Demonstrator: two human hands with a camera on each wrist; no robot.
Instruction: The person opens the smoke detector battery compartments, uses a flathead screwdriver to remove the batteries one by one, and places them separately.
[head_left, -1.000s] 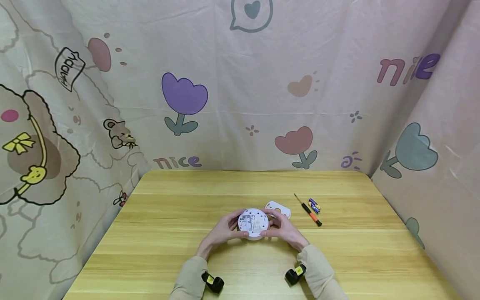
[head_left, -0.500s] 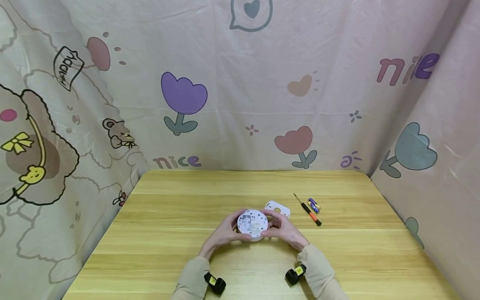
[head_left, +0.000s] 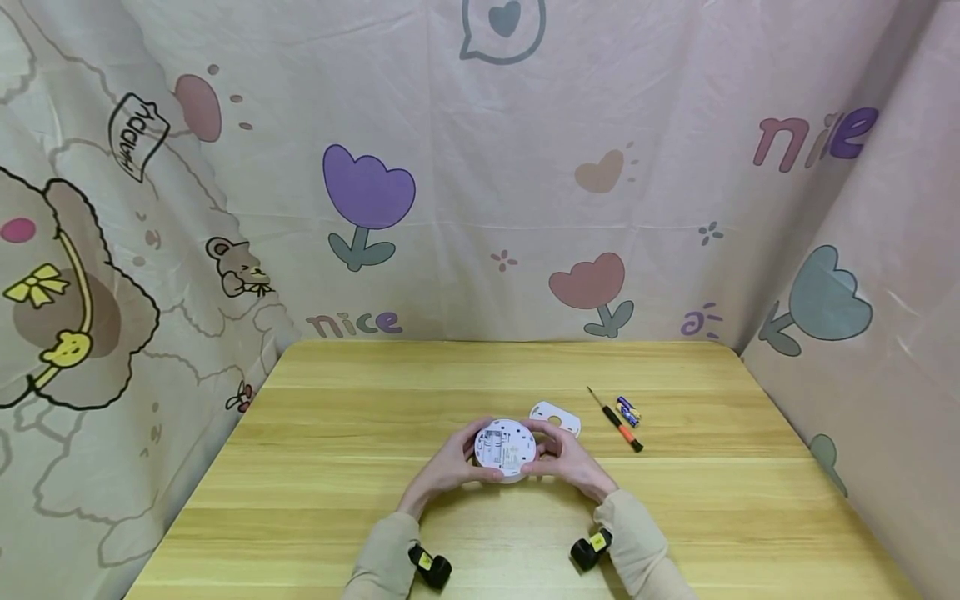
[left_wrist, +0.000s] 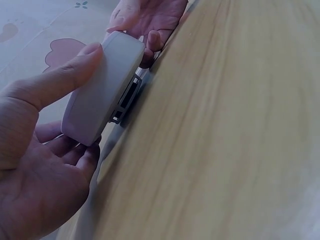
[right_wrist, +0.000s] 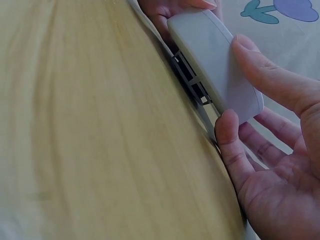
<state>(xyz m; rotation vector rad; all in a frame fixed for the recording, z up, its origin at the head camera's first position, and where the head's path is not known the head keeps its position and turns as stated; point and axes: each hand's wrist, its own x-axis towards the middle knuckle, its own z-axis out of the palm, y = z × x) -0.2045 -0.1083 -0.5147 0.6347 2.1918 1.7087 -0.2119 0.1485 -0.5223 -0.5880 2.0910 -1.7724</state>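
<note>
A round white smoke detector (head_left: 506, 448) is held above the table between both hands, its flat back with a printed label and small holes tilted up. My left hand (head_left: 452, 461) grips its left rim, the thumb along the near edge and the fingers round the far side. On the right rim, my right hand (head_left: 566, 458) grips it in much the same way. From the left wrist view, the detector's side wall (left_wrist: 105, 82) shows the thumb pressed on it. A black slotted cage (right_wrist: 191, 79) juts from its underside, facing the tabletop, in the right wrist view.
Just behind the right hand lies a white mounting plate (head_left: 556, 417) with a central hole. Farther right are a screwdriver (head_left: 621, 428) with an orange and black handle and small batteries (head_left: 628, 411). A patterned curtain (head_left: 480, 208) hangs behind the wooden table (head_left: 337, 433).
Over the last second the detector has shifted very slightly toward me, and my left hand and forearm have moved a little to the right. The right hand has stayed nearly still.
</note>
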